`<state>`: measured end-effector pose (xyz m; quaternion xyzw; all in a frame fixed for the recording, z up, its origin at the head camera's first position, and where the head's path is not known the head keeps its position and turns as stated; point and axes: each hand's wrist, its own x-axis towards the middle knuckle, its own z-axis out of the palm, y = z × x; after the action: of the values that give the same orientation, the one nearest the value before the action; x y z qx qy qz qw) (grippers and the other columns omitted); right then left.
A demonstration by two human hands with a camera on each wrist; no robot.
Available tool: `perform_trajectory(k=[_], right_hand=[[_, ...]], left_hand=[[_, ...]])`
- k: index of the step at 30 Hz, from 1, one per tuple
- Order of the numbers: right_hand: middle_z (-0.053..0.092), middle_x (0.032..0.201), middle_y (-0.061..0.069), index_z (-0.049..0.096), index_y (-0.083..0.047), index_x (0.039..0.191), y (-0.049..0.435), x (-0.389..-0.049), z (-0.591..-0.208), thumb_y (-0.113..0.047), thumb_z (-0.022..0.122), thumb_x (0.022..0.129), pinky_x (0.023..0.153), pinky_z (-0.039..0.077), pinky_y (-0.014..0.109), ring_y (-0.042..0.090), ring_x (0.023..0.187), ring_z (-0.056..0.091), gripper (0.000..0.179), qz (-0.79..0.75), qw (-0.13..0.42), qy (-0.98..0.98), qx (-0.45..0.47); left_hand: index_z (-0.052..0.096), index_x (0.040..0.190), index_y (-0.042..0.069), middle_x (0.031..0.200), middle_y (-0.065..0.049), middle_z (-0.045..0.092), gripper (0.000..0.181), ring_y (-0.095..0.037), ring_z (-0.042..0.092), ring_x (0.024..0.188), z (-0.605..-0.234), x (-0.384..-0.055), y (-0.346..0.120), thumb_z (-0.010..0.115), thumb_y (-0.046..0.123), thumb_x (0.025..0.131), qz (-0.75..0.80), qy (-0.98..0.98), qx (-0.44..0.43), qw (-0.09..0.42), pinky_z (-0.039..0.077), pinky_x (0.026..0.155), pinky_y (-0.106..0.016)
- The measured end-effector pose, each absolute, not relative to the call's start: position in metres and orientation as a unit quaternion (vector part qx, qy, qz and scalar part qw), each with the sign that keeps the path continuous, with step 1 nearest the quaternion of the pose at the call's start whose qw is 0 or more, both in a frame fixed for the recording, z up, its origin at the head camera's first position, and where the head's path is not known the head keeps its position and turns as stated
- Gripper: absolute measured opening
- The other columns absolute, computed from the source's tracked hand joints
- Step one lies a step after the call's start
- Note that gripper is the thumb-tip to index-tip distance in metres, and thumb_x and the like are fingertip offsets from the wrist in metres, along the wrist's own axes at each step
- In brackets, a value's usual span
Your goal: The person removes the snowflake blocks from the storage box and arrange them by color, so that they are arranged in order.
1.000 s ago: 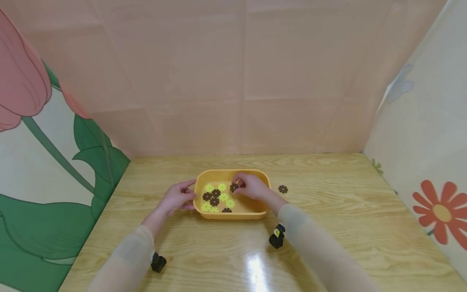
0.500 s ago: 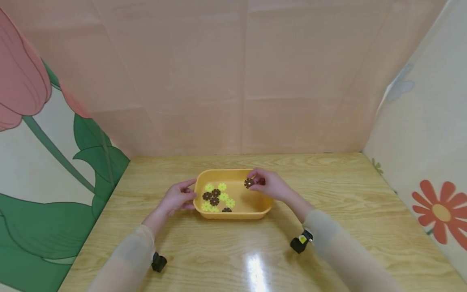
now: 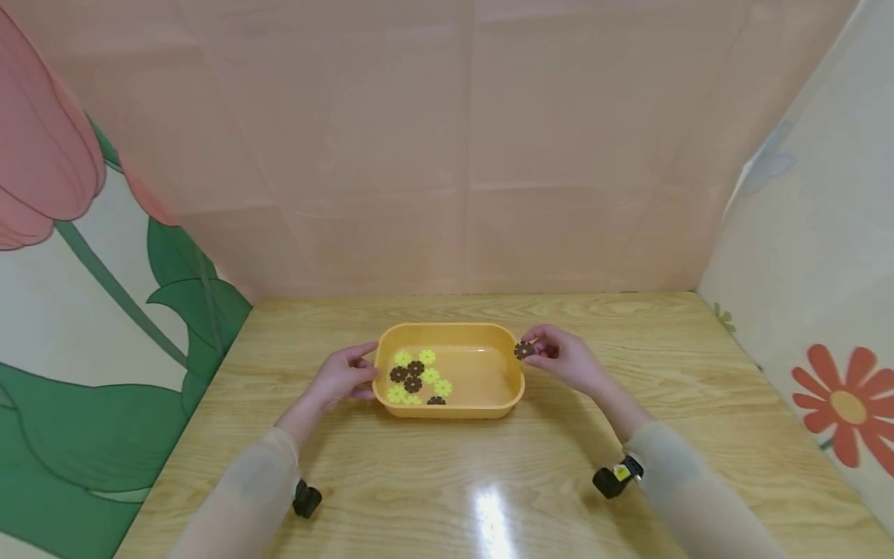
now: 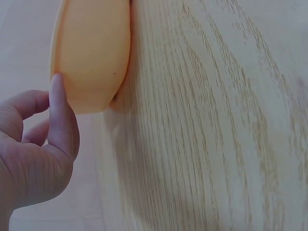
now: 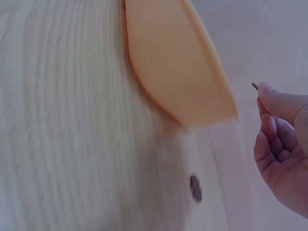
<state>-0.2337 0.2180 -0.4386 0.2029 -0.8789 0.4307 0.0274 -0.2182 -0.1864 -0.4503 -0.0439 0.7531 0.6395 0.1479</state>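
A yellow-orange plastic basin (image 3: 482, 410) stands on the table, with several yellow flower-shaped discs (image 3: 443, 387) and several brown ones (image 3: 413, 384) lying mostly in its left half. At the basin's left end, my left hand (image 3: 344, 376) rests its fingers against the outer wall near the rim; the left wrist view has one fingertip (image 4: 57, 89) on that wall. Thumb and finger of my right hand (image 3: 569, 361) pinch a brown notched flower-shaped disc (image 3: 524, 351) just at the right rim. The right wrist view shows this disc edge-on, outside the basin.
Another brown disc (image 5: 196, 188) lies on the wooden table (image 3: 419, 481) beyond the basin's right end, hidden behind my right hand in the head view. A pink sheet (image 3: 461, 155) backs the table, with flower-printed panels (image 3: 845, 404) at the sides.
My right hand has lifted the brown disc from inside the basin and carried it rightward to the right rim. My left hand stays at the left end.
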Motion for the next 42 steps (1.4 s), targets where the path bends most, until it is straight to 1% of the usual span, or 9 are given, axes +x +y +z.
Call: perform_trajectory(k=[6, 10, 14, 19, 27, 31, 42], right_hand=[[0.062, 0.086, 0.007, 0.064, 0.001, 0.109, 0.246, -0.235, -0.456, -0.004, 0.076, 0.086, 0.060, 0.050, 0.018, 0.012, 0.074, 0.055, 0.026, 0.442, 0.035, -0.879, 0.175], [0.063, 0.088, 0.008, 0.063, 0.003, 0.112, 0.264, -0.236, -0.471, -0.006, 0.076, 0.087, 0.061, 0.051, 0.018, 0.013, 0.076, 0.056, 0.029, 0.440, 0.031, -0.886, 0.145], [0.063, 0.088, 0.008, 0.062, 0.002, 0.114, 0.281, -0.239, -0.486, -0.009, 0.076, 0.087, 0.060, 0.052, 0.020, 0.015, 0.076, 0.056, 0.033, 0.429, 0.024, -0.896, 0.115], [0.061, 0.089, 0.008, 0.062, 0.001, 0.115, 0.294, -0.243, -0.497, -0.015, 0.077, 0.088, 0.059, 0.049, 0.021, 0.017, 0.078, 0.054, 0.035, 0.411, 0.017, -0.907, 0.086], [0.063, 0.091, 0.007, 0.063, 0.000, 0.115, 0.299, -0.249, -0.501, -0.014, 0.075, 0.089, 0.068, 0.050, 0.025, 0.020, 0.082, 0.056, 0.033, 0.386, 0.014, -0.919, 0.080], [0.062, 0.090, 0.006, 0.063, 0.000, 0.116, 0.298, -0.251, -0.502, -0.015, 0.075, 0.090, 0.068, 0.049, 0.028, 0.020, 0.082, 0.055, 0.032, 0.376, 0.015, -0.922, 0.088], [0.061, 0.086, 0.006, 0.063, 0.000, 0.111, 0.292, -0.253, -0.503, -0.014, 0.075, 0.089, 0.067, 0.047, 0.030, 0.019, 0.078, 0.054, 0.029, 0.362, 0.023, -0.928, 0.083]], left_hand=[[0.044, 0.148, 0.004, 0.096, -0.013, 0.052, 0.062, -0.018, 0.059, 0.071, -0.451, -0.220, -0.186, 0.063, -0.007, 0.091, 0.640, 0.753, -0.044, 0.148, 0.065, 0.066, -0.036], [0.044, 0.149, 0.006, 0.096, -0.013, 0.053, 0.063, -0.018, 0.060, 0.071, -0.451, -0.220, -0.185, 0.064, -0.007, 0.090, 0.638, 0.754, -0.050, 0.148, 0.065, 0.067, -0.036], [0.045, 0.148, 0.007, 0.096, -0.013, 0.052, 0.063, -0.018, 0.059, 0.070, -0.451, -0.220, -0.185, 0.065, -0.007, 0.090, 0.634, 0.757, -0.055, 0.148, 0.065, 0.066, -0.036], [0.046, 0.148, 0.008, 0.096, -0.012, 0.052, 0.063, -0.018, 0.059, 0.070, -0.452, -0.221, -0.185, 0.065, -0.006, 0.090, 0.635, 0.756, -0.058, 0.149, 0.065, 0.066, -0.035], [0.046, 0.148, 0.008, 0.096, -0.012, 0.051, 0.064, -0.018, 0.059, 0.070, -0.453, -0.221, -0.186, 0.065, -0.007, 0.089, 0.638, 0.753, -0.057, 0.148, 0.065, 0.066, -0.036], [0.046, 0.148, 0.008, 0.096, -0.013, 0.051, 0.064, -0.018, 0.059, 0.071, -0.452, -0.221, -0.186, 0.065, -0.007, 0.090, 0.636, 0.755, -0.055, 0.148, 0.065, 0.066, -0.036], [0.046, 0.148, 0.008, 0.095, -0.012, 0.051, 0.063, -0.018, 0.059, 0.072, -0.453, -0.222, -0.186, 0.065, -0.006, 0.090, 0.636, 0.755, -0.056, 0.149, 0.065, 0.067, -0.036]])
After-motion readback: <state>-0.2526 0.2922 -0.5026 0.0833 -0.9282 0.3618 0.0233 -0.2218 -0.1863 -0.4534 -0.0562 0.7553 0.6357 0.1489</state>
